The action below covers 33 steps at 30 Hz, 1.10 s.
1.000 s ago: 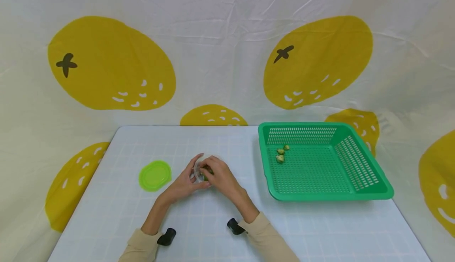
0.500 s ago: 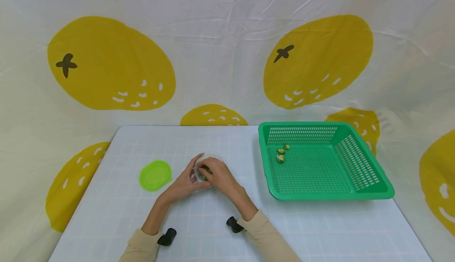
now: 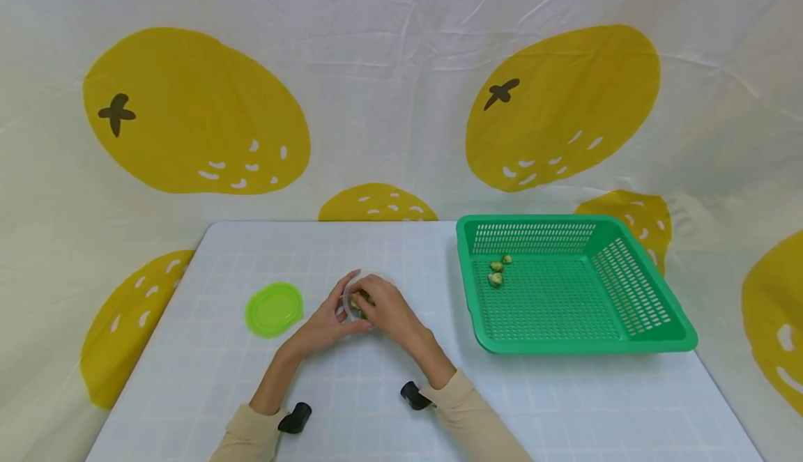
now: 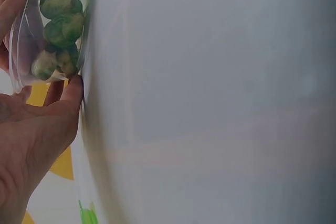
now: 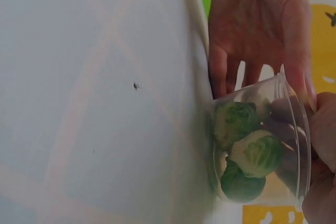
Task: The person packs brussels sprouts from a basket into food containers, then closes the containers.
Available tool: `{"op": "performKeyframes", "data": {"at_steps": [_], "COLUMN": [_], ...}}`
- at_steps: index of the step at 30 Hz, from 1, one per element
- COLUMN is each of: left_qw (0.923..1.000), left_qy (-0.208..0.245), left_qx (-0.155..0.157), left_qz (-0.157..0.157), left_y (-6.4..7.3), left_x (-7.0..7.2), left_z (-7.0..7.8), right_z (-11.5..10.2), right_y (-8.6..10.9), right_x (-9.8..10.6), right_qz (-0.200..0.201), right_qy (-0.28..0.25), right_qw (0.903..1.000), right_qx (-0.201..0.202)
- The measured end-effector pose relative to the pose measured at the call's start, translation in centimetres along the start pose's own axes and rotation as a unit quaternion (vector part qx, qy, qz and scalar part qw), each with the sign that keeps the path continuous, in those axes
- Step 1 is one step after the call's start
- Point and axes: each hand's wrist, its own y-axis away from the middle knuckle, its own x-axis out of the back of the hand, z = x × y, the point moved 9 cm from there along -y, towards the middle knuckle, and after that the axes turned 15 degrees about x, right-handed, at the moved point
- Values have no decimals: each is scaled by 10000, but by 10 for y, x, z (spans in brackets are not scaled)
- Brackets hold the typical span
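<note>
My left hand (image 3: 321,328) curves round a clear plastic tub (image 5: 273,190), thumb on the near side and fingers beyond it. Several green Brussels sprouts (image 5: 257,153) lie in the tub, piled against its bottom. From the right, my right hand (image 3: 390,312) reaches over the rim, its bent fingers down inside above the sprouts. Whether those fingers pinch a sprout I cannot tell. In the left wrist view, sprouts (image 4: 64,29) show through the tub wall, and the left fingertips press near its base. A lime-green lid (image 3: 274,310) lies flat left of the hands.
A green slotted basket (image 3: 583,345) stands at the right of the table, with 3 sprouts (image 3: 495,279) near its left wall. The table (image 3: 351,406) has a pale checked cover. A white curtain (image 3: 389,127) with yellow fruit prints hangs behind.
The right hand's fingers shift slightly inside the tub. The left hand, tub, lid and basket keep their places.
</note>
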Motion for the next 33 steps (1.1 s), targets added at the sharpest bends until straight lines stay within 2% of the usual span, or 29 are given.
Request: {"op": "performKeyframes", "data": {"at_steps": [9, 13, 19, 26, 33], "left_qw": [9999, 9997, 9989, 9983, 9958], "left_qy": [-25, -9, -173, -376, -665], "left_qx": [109, 225, 349, 189, 326], "left_qz": [53, 96, 280, 394, 533], "left_y": [0, 0, 0, 1, -1], "left_x": [-2, -2, 3, 4, 4], "left_z": [1, 0, -2, 4, 4], "right_z": [-6, -7, -10, -17, -29], "right_y": [3, 8, 12, 15, 17], "right_x": [10, 16, 26, 38, 60], "right_qz": [-47, -101, -234, -563, -608], "right_qy": [-361, -353, -96, 208, 706], "right_qw": [9993, 9993, 9997, 9981, 9944], "right_qx": [107, 91, 54, 130, 490]}}
